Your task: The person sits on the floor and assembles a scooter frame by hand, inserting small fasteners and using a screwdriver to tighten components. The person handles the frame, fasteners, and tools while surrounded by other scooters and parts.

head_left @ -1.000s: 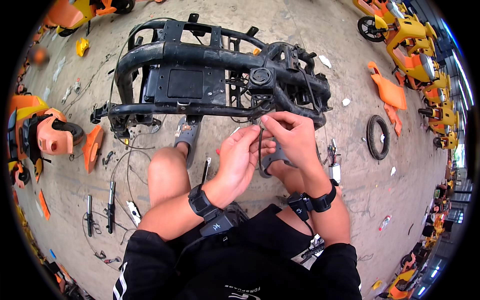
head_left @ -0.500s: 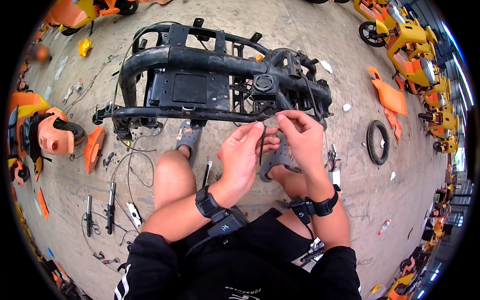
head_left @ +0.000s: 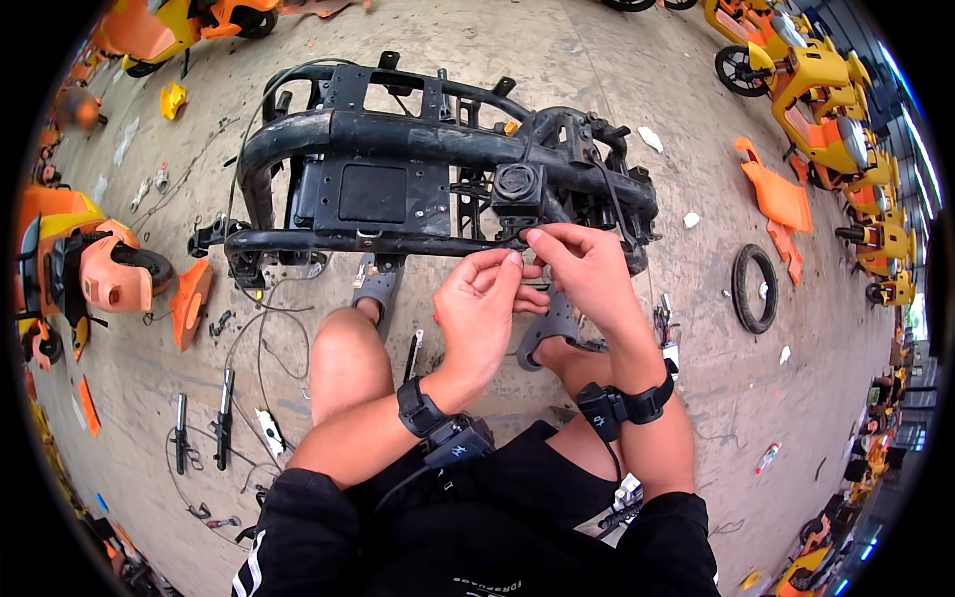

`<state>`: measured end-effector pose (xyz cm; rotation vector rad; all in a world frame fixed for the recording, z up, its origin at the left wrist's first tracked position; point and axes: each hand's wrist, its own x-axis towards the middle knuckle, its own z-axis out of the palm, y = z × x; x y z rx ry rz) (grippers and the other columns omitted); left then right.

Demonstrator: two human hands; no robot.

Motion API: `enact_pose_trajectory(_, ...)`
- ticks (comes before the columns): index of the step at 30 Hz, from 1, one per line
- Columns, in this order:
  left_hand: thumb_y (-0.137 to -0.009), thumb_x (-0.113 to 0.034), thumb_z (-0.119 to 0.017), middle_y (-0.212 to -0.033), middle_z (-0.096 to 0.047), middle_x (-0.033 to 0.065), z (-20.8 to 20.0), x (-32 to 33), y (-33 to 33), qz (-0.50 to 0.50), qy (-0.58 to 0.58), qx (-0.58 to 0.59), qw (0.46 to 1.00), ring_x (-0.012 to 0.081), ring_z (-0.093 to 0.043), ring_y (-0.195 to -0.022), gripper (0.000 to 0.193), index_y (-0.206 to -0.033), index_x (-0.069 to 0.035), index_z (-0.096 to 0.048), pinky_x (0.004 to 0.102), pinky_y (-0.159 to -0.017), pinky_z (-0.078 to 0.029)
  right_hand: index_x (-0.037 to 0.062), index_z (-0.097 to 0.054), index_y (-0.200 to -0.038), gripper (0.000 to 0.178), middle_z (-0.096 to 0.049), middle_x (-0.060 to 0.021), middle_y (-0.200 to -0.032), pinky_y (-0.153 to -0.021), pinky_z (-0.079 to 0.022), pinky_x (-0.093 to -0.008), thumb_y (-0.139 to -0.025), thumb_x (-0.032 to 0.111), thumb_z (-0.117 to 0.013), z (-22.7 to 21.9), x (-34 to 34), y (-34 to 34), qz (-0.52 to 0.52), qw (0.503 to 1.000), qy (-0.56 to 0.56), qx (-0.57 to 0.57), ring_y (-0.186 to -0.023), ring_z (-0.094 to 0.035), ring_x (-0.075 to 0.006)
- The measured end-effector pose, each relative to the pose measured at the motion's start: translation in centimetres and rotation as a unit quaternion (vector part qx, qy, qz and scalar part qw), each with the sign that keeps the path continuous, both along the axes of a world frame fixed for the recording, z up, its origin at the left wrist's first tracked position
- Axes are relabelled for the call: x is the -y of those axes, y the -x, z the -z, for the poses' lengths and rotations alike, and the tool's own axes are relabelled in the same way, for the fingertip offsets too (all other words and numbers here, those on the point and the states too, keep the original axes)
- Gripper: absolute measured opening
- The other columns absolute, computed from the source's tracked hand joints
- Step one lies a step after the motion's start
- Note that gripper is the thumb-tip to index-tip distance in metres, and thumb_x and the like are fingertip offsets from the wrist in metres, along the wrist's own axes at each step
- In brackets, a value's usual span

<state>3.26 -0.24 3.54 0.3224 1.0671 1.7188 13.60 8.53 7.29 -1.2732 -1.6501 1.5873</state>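
Observation:
A black metal scooter frame (head_left: 428,134) lies on its side on the floor in front of me. My left hand (head_left: 479,310) is just below the frame's near tube, thumb and fingers pinched together. Close by on its right, my right hand (head_left: 585,267) has thumb and forefinger pinched near the same tube. A thin black cable runs between the fingertips; most of it is hidden by the fingers. Beyond my fingertips sits a square black part with a round face (head_left: 518,183), fixed on the frame.
Loose cables (head_left: 261,338) and two dark rod-shaped parts (head_left: 223,418) lie to the left. A tire (head_left: 754,289) and orange body panels (head_left: 776,197) are on the right. Yellow-orange scooters (head_left: 811,95) stand along both sides. My feet in grey clogs (head_left: 547,333) are near the frame.
The dangling length of black cable below my left hand no longer shows. My right hand has shifted slightly left, and my fingertips are closer together. The frame appears slightly lower in view.

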Motion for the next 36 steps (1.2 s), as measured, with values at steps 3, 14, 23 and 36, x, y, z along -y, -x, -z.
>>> enact_pose_trajectory(3,-0.097,-0.009,-0.057,-0.090,-0.069,0.0197,-0.1,-0.1,-0.2,-0.003,-0.007,-0.031,1.000,0.0214,-0.069,-0.063,0.021,-0.108,0.008,-0.055,0.0312,-0.056,-0.059,-0.0016,-0.072,-0.096,0.023,-0.065,-0.0003,-0.068,-0.047,-0.035,-0.0191,-0.089,0.020,-0.069,-0.1,-0.1,0.1,0.001,1.000,0.017,0.015,-0.055,-0.048,-0.0019)
enact_pose_trajectory(14,-0.094,-0.005,-0.061,-0.085,-0.069,0.0127,0.1,-0.2,0.4,-0.002,-0.028,-0.155,0.987,0.0155,-0.067,-0.063,0.014,-0.103,0.006,-0.060,0.0268,-0.055,-0.057,-0.0017,-0.066,-0.095,0.015,-0.061,0.0002,-0.069,-0.051,-0.038,-0.0214,-0.089,0.012,-0.068,0.6,0.2,0.1,0.024,0.998,0.022,-0.049,-0.057,-0.048,-0.0030)
enact_pose_trajectory(23,-0.085,0.000,-0.067,-0.084,-0.065,0.0060,-1.8,-1.1,2.9,-0.012,-0.056,-0.484,0.873,0.0102,-0.064,-0.063,0.006,-0.090,0.004,-0.068,0.0221,-0.052,-0.050,-0.0017,-0.061,-0.094,0.009,-0.056,-0.0027,-0.077,-0.056,-0.040,-0.0250,-0.091,0.007,-0.061,1.2,0.8,0.7,0.000,0.975,-0.223,0.014,-0.064,-0.048,-0.0076)
enact_pose_trajectory(36,-0.084,-0.004,-0.070,-0.078,-0.072,0.0096,-2.3,-1.2,4.0,0.067,-0.011,-0.509,0.858,0.0120,-0.069,-0.066,0.014,-0.097,0.002,-0.071,0.0236,-0.060,-0.053,-0.0013,-0.062,-0.093,0.012,-0.065,-0.0179,-0.086,-0.071,-0.048,-0.0392,-0.090,0.010,-0.060,0.2,0.4,0.7,0.005,0.965,-0.242,0.098,-0.079,-0.063,-0.0327)
